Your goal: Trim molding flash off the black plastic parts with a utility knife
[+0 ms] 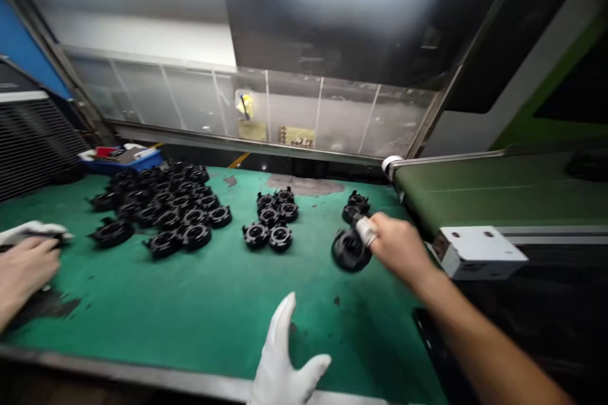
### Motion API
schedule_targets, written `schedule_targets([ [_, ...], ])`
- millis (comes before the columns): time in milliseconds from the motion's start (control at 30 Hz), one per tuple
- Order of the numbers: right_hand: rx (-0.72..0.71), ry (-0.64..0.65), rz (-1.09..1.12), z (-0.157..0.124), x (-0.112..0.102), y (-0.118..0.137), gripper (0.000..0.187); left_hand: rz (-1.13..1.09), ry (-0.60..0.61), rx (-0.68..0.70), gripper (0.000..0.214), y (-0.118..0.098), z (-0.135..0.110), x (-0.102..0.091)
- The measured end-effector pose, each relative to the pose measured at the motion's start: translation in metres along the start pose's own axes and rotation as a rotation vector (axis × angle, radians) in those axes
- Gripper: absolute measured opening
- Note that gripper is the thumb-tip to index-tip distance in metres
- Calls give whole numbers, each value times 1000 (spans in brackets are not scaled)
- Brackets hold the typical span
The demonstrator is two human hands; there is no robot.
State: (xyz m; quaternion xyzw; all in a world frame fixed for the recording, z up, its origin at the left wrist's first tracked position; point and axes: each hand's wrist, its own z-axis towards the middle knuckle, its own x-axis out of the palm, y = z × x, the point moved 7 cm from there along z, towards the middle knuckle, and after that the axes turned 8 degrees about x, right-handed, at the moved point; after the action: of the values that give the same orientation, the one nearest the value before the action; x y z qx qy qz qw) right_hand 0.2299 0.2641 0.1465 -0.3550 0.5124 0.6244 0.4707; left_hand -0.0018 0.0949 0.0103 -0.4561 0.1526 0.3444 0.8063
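Observation:
My right hand (399, 247), bare with a white wrap on one finger, reaches over the right part of the green mat (199, 304). Its fingers are closed on a black round plastic part (350, 252) that stands tilted on the mat. Two more such parts (355, 205) lie just behind it. My left hand (282, 361), in a white glove, hovers over the mat's near edge with fingers stretched out and nothing in it. A small cluster of black parts (273, 218) lies mid-mat, and a large heap (161, 209) sits at the left.
A bare hand (23, 269) enters from the left edge beside a white cloth or glove (33, 231); it may belong to another person. A blue tray (121, 158) stands at the back left. A green conveyor belt (498, 193) with a white bracket (479, 252) runs along the right. Clear panels close the back.

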Motion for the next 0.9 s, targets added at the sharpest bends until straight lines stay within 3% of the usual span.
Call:
schedule_targets([
  [67,-86,129,108,-65,63,44,9,-1,31,-64,110,9,-1,3],
  [133,-96,235,230,-121,108,67,13,-28,65,-97,94,18,-6,0],
  [233,14,332,376,-168,140,55,35,-17,121,-90,88,33,-21,-16],
  [433,531,325,712,-193,151,-46,54,36,245,-72,98,46,-44,-35],
  [533,705,409,894,-206,162,-66,61,35,253,-61,99,45,-44,-34],
  [633,738,457,927,-213,169,-68,61,40,255,-19,100,45,-41,-33],
  [900,684,441,781,-209,162,-65,53,25,306,50,103,43,-40,-39],
])
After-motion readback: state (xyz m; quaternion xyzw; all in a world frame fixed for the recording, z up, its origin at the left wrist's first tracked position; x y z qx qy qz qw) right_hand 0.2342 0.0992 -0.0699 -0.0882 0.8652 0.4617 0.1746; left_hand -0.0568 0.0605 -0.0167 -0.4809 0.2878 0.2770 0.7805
